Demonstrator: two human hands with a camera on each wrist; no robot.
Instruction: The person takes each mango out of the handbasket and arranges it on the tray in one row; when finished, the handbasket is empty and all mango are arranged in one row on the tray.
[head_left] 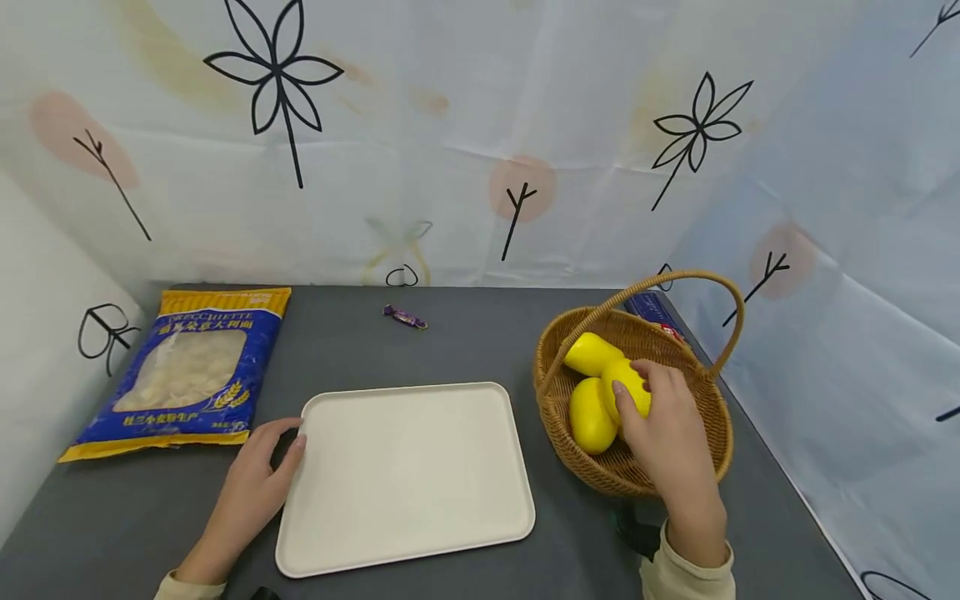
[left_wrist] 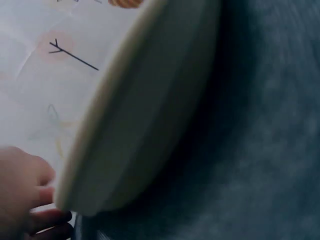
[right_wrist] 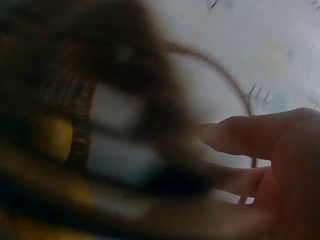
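Observation:
A cream rectangular tray (head_left: 408,475) lies on the grey table. My left hand (head_left: 258,475) rests at its left edge, thumb and forefinger apart, with the fingertips right at the rim. In the left wrist view those fingers (left_wrist: 37,210) show beside the tray's corner (left_wrist: 100,165). To the right stands a wicker basket (head_left: 558,417) with a tall handle, holding several smooth yellow fruits (head_left: 590,417). My right hand (head_left: 667,425) reaches into it and grips one yellow fruit (head_left: 624,385) between thumb and fingers. The right wrist view is mostly blurred.
A blue and yellow bag of pasta (head_left: 187,367) lies at the left. One small purple wrapped candy (head_left: 405,317) is behind the tray. Partly hidden behind the basket is a dark blue package (head_left: 651,307). Patterned cloth (head_left: 450,125) hangs at the back and right.

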